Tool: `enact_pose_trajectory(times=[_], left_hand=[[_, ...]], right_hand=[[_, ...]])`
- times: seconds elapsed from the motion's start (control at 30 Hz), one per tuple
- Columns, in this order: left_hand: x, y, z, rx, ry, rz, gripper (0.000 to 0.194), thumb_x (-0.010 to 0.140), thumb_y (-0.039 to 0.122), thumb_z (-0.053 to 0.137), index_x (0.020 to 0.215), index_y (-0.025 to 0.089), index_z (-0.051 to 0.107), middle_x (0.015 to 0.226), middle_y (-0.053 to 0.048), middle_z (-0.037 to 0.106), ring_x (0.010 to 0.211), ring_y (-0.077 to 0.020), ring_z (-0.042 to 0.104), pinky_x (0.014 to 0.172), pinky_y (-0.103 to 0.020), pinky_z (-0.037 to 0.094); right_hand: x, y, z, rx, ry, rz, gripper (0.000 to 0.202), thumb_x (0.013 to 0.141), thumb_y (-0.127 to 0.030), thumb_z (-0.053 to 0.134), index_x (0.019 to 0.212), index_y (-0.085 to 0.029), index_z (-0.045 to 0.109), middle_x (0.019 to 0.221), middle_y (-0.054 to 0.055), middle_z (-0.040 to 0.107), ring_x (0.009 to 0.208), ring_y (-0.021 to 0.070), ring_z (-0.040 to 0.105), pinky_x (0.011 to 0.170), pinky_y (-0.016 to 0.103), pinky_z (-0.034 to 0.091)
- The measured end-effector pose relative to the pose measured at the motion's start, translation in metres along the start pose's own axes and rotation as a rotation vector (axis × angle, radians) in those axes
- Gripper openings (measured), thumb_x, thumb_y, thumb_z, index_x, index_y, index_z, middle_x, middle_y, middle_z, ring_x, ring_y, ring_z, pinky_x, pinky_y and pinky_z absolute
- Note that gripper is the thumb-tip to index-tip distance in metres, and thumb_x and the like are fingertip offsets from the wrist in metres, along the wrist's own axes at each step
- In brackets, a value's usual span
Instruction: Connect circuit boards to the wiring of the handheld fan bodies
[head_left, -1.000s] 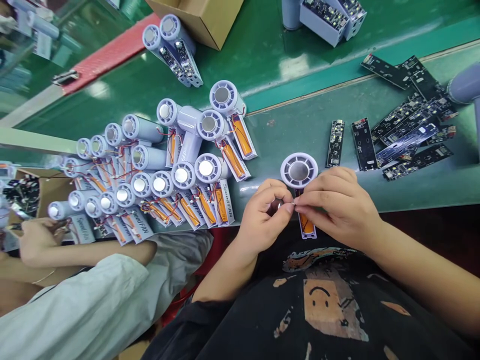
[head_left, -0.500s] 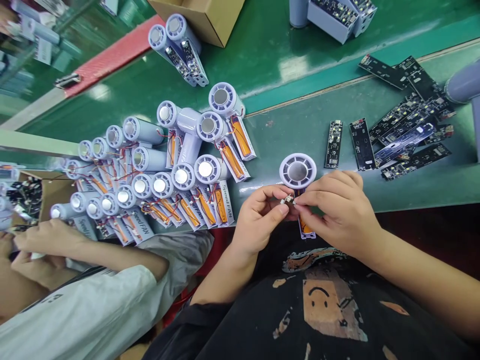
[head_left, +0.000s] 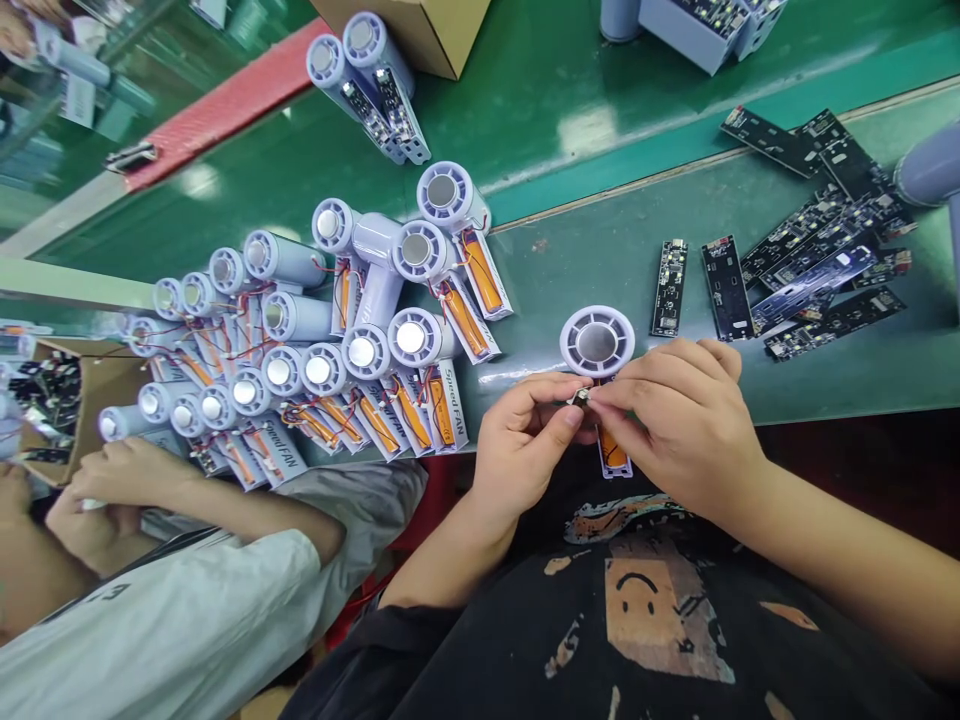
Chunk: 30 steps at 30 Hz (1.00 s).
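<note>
Between my two hands is the end of a small dark circuit board (head_left: 579,398) with a pale connector, mostly covered by fingers. My left hand (head_left: 521,435) pinches it between thumb and fingers. From the other side my right hand (head_left: 671,425) has its thumb and index fingertips pressed together at the connector; whatever they grip is too small to make out. Just beyond the fingers, a lilac handheld fan (head_left: 598,342) faces up with its round grille and silver centre. Its open handle, with an orange battery (head_left: 613,450), runs beneath my hands toward my body.
Several fans (head_left: 412,340) with open handles and orange batteries crowd the left of the green bench. Loose black circuit boards (head_left: 817,235) lie in a pile at right, with a single board (head_left: 670,288) nearer. A co-worker's hands (head_left: 112,490) are at far left, beside a cardboard box (head_left: 90,400).
My fingers have closed in slightly around the connector end, and the board has turned a little. At left, the co-worker's hands have shifted right, away from the cardboard box.
</note>
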<state>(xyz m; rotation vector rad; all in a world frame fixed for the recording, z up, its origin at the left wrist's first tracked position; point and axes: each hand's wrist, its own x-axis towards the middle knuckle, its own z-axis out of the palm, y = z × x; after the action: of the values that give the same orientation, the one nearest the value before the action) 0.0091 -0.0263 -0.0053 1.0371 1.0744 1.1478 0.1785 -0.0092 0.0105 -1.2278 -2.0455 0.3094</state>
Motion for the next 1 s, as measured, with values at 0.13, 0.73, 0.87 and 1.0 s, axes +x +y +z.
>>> enact_pose_trajectory(times=[0.13, 0.73, 0.87, 1.0], left_hand=[[-0.005, -0.005, 0.004, 0.007, 0.032, 0.072, 0.012, 0.086, 0.019, 0.071, 0.098, 0.022, 0.072, 0.104, -0.003, 0.07, 0.082, -0.0123, 0.071, 0.059, -0.019, 0.063], [-0.004, -0.005, -0.009, 0.184, -0.063, 0.155, 0.015, 0.095, 0.017, 0.054, 0.092, 0.024, 0.066, 0.119, -0.001, 0.057, 0.07, -0.0063, 0.066, 0.049, -0.016, 0.053], [-0.006, 0.004, -0.008, 0.434, -0.129, 0.262, 0.026, 0.093, 0.009, 0.048, 0.089, 0.024, 0.069, 0.125, -0.003, 0.055, 0.071, -0.0072, 0.062, 0.062, -0.025, 0.057], [-0.005, 0.014, -0.003, 0.651, -0.14, 0.323, 0.022, 0.091, 0.01, 0.051, 0.095, 0.024, 0.067, 0.12, -0.005, 0.056, 0.088, -0.0151, 0.06, 0.072, -0.032, 0.056]], right_hand=[[0.002, 0.002, 0.001, 0.044, -0.05, 0.031, 0.015, 0.091, -0.02, 0.061, 0.078, -0.023, 0.068, 0.079, 0.0, 0.072, 0.078, 0.0179, 0.059, 0.075, 0.038, 0.036], [-0.01, 0.038, -0.019, 0.23, -0.394, 0.105, 0.01, 0.087, -0.015, 0.056, 0.091, -0.022, 0.063, 0.077, 0.0, 0.067, 0.068, 0.0144, 0.062, 0.063, 0.029, 0.048], [-0.009, 0.027, -0.013, 0.361, -0.138, 0.179, 0.011, 0.087, -0.012, 0.058, 0.085, -0.022, 0.062, 0.08, 0.0, 0.069, 0.073, 0.0138, 0.065, 0.066, 0.028, 0.052], [-0.009, 0.012, -0.004, 0.667, -0.069, 0.321, 0.011, 0.083, -0.01, 0.062, 0.086, -0.021, 0.062, 0.083, 0.001, 0.069, 0.076, 0.013, 0.066, 0.069, 0.028, 0.056]])
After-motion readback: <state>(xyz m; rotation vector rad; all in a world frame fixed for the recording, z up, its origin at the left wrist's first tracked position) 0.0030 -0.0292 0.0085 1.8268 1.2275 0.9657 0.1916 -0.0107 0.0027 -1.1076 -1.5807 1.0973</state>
